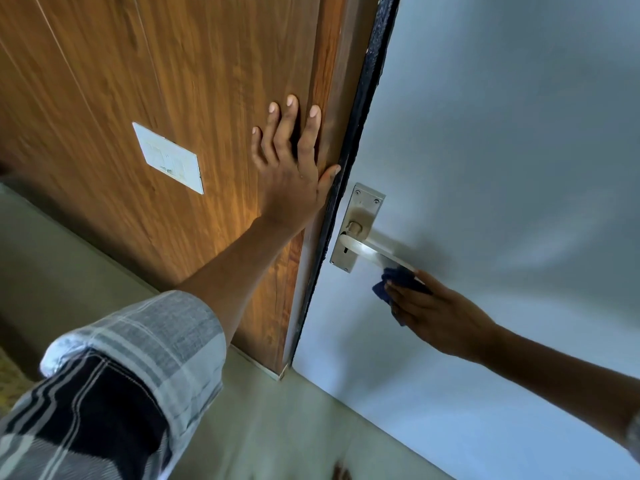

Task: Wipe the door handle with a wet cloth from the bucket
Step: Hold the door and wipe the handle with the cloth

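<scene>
Right hand [440, 313] pinches blue cloth [391, 284] against free end of door handle [374, 252] on white door [502, 133]. Left hand [291, 168] spread flat on wood panel [138, 81], bracing. Bucket not in view. Best: wrap cloth round lever, draw along toward plate [358, 216], keep door steady.

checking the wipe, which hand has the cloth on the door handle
The right hand: it presses the blue cloth to the lever's tip. The left hand lies flat and empty on the wood panel.
</scene>
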